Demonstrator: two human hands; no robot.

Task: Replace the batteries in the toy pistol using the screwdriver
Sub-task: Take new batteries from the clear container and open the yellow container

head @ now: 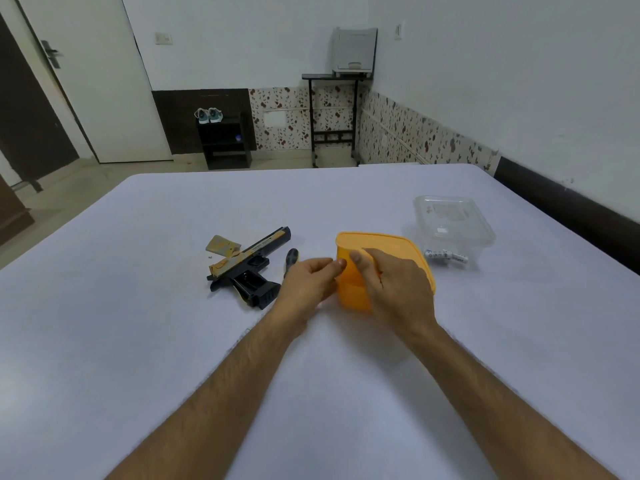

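Near the middle of the bench (138, 341), the right hand (394, 292) curls over the near corner of the orange lid (381, 242), its grip pinching the rim. The left hand (308, 282) has fingertips touching the lid's left edge; whether that grip pinches, I cannot tell. The toy pistol (247, 268) lies just left, its grip cover (223, 245) off beside it, the screwdriver (291, 259) between pistol and left hand. Batteries (445, 256) lie in the clear container (453, 226) toward the right edge.

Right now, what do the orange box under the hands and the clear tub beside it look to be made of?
The orange box looks like opaque plastic with a smooth, faintly glossy skin and rounded moulded corners. The right hand grips it and the left hand touches its edge. The clear tub seems thin transparent plastic: the batteries show through its wall. Glass is less likely, though I cannot rule it out.
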